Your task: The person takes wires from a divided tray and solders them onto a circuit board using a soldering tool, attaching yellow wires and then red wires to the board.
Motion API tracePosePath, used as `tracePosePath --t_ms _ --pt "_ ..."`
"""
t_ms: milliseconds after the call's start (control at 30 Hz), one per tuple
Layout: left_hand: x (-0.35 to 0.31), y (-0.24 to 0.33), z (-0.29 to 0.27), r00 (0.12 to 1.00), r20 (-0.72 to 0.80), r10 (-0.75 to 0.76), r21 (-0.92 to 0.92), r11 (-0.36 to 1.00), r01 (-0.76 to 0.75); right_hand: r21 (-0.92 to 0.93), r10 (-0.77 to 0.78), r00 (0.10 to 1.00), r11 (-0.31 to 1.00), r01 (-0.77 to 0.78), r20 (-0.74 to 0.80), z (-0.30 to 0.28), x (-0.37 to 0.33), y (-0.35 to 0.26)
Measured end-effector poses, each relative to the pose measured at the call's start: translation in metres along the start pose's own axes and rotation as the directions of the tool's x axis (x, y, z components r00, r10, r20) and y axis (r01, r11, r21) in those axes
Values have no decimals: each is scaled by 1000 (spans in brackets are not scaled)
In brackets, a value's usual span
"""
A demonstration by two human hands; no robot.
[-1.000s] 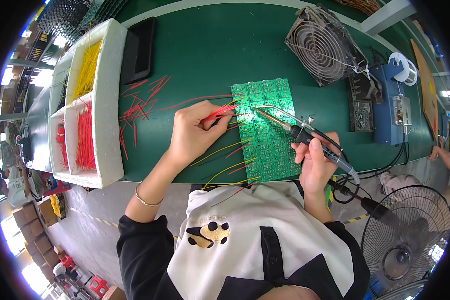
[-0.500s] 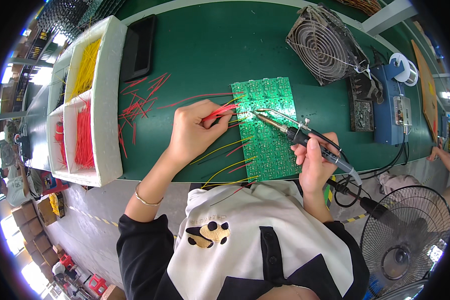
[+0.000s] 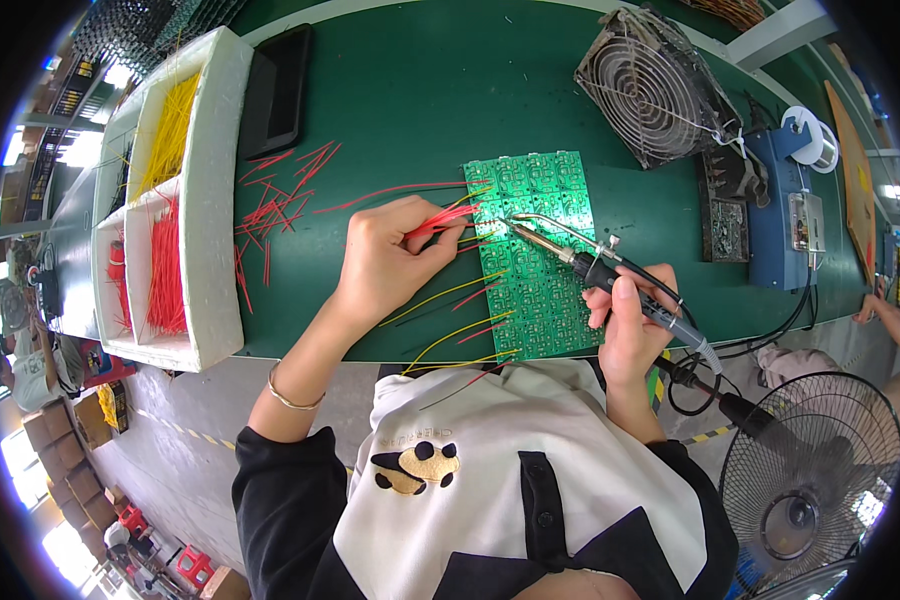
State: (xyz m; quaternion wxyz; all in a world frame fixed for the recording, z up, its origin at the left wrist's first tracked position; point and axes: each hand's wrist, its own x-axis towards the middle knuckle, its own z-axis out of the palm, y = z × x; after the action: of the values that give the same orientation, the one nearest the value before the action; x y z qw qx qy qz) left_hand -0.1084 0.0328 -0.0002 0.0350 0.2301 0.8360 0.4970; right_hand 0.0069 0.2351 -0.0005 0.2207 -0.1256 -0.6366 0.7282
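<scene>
Several wires (image 3: 440, 299) trail from the left edge of a seemingly part-wired green circuit board (image 3: 542, 270) near mid-frame, its right side showing none, as the left hand (image 3: 392, 255) pinches red strands (image 3: 438, 222) and the right hand (image 3: 630, 325) holds a soldering iron (image 3: 600, 273).

Electronics workshop: soldering iron (image 3: 598, 272), circuit boards (image 3: 542, 300)

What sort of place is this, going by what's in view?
Probably an electronics assembly workshop: there's a soldering iron over a green circuit-board panel, a white divided tray of red and yellow wires, and stacked cardboard boxes beyond the bench.
</scene>
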Motion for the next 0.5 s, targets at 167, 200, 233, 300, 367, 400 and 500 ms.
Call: tracePosePath --t_ms 167,200,233,300,367,400,500 --pt "0 -1 0 1000 5 -9 -4 1000 9 -25 -12 1000 1000 12 6 -1 -1 1" --pt "0 -1 0 1000 4 -7 -9 1000 7 -25 -11 1000 1000 11 6 -1 -1 1" --pt "0 -1 0 1000 4 -9 -9 1000 9 -16 -12 1000 1000 12 1 -1 -1 1" --pt "0 -1 1 1000 -11 -5 -13 1000 5 -8 -12 1000 1000 12 -4 -1 -1 1" --pt "1 -1 1 1000 -9 -9 -12 1000 9 0 -10 1000 1000 10 11 -2 -1 0" --pt "0 -1 1 1000 -8 -12 -9 1000 12 0 -9 1000 1000 9 11 -2 0 1" --pt "1 -2 1 1000 -15 -11 -34 999 10 55 -46 999 997 45 8 1 1 1"
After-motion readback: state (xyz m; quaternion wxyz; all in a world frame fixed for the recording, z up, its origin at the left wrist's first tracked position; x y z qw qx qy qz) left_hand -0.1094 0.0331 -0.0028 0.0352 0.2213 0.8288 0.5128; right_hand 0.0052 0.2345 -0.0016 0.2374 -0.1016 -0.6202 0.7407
